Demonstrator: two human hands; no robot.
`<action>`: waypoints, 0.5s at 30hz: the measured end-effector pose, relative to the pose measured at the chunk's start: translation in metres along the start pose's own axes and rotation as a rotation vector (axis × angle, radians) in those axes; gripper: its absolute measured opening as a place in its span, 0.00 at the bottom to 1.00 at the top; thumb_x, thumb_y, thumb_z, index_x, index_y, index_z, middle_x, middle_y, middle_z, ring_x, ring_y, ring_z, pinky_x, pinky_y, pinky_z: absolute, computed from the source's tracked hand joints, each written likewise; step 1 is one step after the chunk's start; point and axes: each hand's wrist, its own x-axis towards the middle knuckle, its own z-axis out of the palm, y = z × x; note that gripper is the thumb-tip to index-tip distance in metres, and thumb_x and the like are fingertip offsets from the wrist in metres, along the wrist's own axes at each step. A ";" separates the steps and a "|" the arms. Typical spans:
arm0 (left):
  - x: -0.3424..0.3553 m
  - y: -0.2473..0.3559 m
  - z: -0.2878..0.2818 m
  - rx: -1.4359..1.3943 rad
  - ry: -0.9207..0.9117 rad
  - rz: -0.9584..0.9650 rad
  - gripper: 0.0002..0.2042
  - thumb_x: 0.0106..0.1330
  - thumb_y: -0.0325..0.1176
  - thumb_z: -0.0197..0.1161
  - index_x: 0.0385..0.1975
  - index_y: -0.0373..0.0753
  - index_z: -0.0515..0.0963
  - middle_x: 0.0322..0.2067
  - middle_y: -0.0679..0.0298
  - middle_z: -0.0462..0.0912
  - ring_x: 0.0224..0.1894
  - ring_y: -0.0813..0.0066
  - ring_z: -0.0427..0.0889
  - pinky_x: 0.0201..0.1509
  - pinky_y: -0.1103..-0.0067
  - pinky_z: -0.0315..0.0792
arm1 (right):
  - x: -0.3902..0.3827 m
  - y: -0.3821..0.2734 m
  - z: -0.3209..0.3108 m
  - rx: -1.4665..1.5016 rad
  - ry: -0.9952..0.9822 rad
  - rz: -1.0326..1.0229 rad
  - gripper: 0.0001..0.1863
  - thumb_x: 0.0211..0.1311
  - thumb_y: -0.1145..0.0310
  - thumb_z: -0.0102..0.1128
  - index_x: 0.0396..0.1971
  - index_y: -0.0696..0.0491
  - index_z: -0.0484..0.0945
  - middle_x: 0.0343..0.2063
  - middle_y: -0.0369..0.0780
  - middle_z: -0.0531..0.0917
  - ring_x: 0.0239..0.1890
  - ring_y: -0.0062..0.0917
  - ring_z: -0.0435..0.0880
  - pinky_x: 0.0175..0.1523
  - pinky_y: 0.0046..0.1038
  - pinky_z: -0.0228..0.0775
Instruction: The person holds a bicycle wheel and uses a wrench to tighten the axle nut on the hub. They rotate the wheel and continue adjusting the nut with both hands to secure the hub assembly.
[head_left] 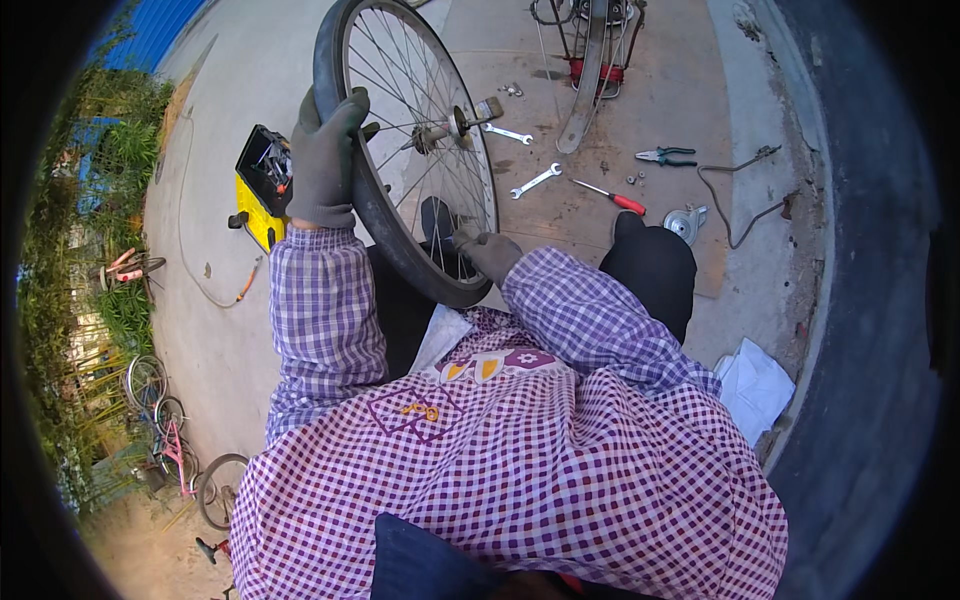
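Note:
A bicycle wheel (329, 80) with a black tyre, wire spokes and a hub (437, 133) stands tilted in front of me. My left hand (325, 160) in a grey glove is closed on its left side at the tyre. My right hand (485, 250), also gloved, is at the lower right of the wheel, its fingers curled at the spokes inside the rim. Past the wheel lie two open-ended wrenches (537, 180), a red-handled screwdriver (625, 204) and pliers (672, 156).
A yellow-and-black toolbox (255, 205) and a hose (222, 288) are on the left. Ahead are an upturned bicycle (596, 72), small nuts and a bent cable (718, 197). A metal part (684, 225) and white cloth (752, 385) lie right. Several bicycles (175, 445) stand by greenery.

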 end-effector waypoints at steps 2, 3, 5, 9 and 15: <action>0.000 0.007 0.013 -0.118 0.016 0.040 0.29 0.66 0.36 0.68 0.65 0.30 0.73 0.52 0.54 0.85 0.54 0.65 0.84 0.59 0.69 0.81 | 0.000 -0.002 -0.020 0.061 0.024 -0.053 0.38 0.64 0.32 0.62 0.50 0.57 0.84 0.48 0.52 0.88 0.54 0.41 0.86 0.63 0.40 0.73; 0.001 0.011 0.018 -0.110 0.018 0.040 0.28 0.66 0.35 0.67 0.64 0.30 0.73 0.53 0.52 0.84 0.55 0.64 0.84 0.59 0.68 0.81 | 0.000 -0.004 -0.026 0.098 0.035 -0.089 0.36 0.65 0.34 0.64 0.47 0.58 0.84 0.46 0.51 0.88 0.52 0.41 0.87 0.61 0.40 0.74; -0.002 0.015 0.021 -0.089 0.024 0.009 0.28 0.66 0.35 0.66 0.65 0.30 0.72 0.54 0.51 0.84 0.56 0.64 0.84 0.59 0.68 0.81 | 0.002 -0.008 -0.032 0.153 0.077 -0.082 0.33 0.64 0.38 0.66 0.45 0.58 0.84 0.44 0.51 0.88 0.50 0.41 0.88 0.59 0.39 0.75; -0.017 0.014 0.018 -0.045 0.057 0.016 0.26 0.71 0.41 0.65 0.64 0.34 0.74 0.55 0.55 0.85 0.46 0.67 0.87 0.42 0.79 0.82 | -0.008 -0.010 -0.024 0.180 0.125 -0.060 0.31 0.61 0.42 0.72 0.44 0.59 0.83 0.46 0.53 0.87 0.51 0.41 0.87 0.59 0.40 0.75; -0.045 0.010 -0.005 -0.121 0.103 0.019 0.22 0.74 0.37 0.62 0.63 0.33 0.75 0.54 0.54 0.85 0.47 0.68 0.86 0.45 0.76 0.85 | -0.023 -0.016 0.003 0.169 0.216 -0.067 0.37 0.58 0.45 0.75 0.55 0.61 0.78 0.57 0.55 0.81 0.60 0.46 0.82 0.63 0.41 0.74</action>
